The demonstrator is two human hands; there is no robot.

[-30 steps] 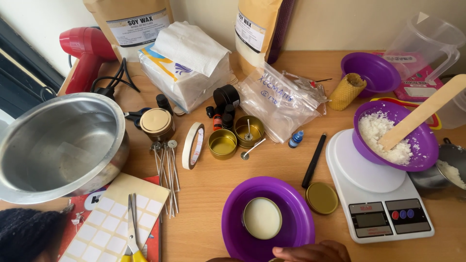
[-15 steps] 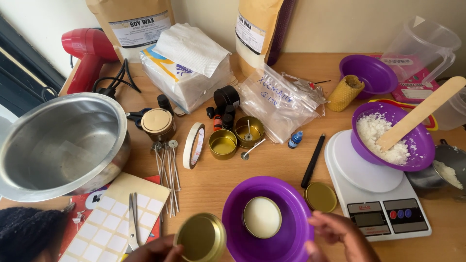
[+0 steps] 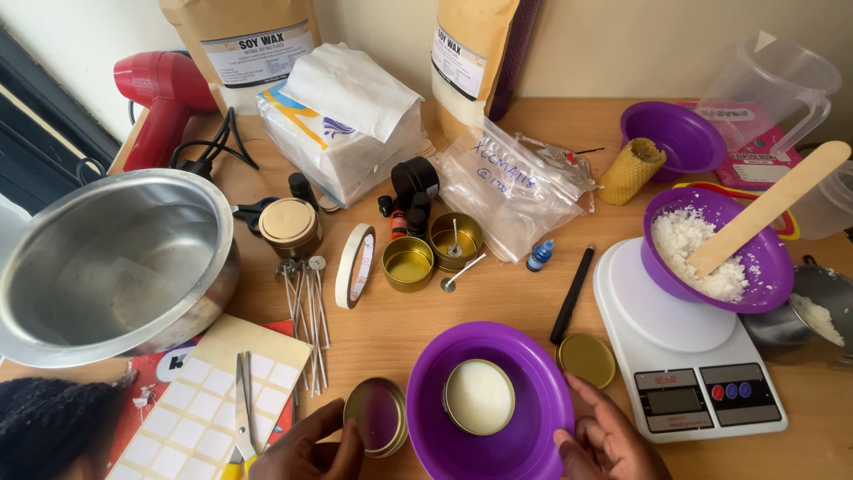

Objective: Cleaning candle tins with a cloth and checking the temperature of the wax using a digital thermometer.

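The left hand (image 3: 306, 449) sits at the bottom edge of the view with its fingers closed on a round gold tin lid (image 3: 377, 416), thumb on the near rim, holding the lid tilted just above the wooden table (image 3: 498, 293). The lid is immediately left of a purple bowl (image 3: 533, 373), near its rim; whether they touch cannot be told.

The right hand (image 3: 609, 440) rests against the bowl's near right rim, fingers loosely curled and slightly apart along the outer wall, clamping nothing. Inside the bowl stands a gold tin filled with pale set wax (image 3: 479, 396), centred on the bowl floor.

Just right of the bowl a second gold lid (image 3: 586, 359) lies flat on the table, near a white digital scale (image 3: 675, 356). The scale carries a second purple bowl of white wax flakes (image 3: 715, 249) with a flat wooden stirrer (image 3: 769, 209) leaning in it.

Behind the front bowl lie a black marker (image 3: 570, 293), two open gold tins (image 3: 431, 253) and a roll of tape (image 3: 355, 265) standing on edge. Left of the left hand are wicks (image 3: 306, 311), a sheet of stickers (image 3: 200, 413) with scissors (image 3: 244, 409), and a large steel pot (image 3: 111, 262).
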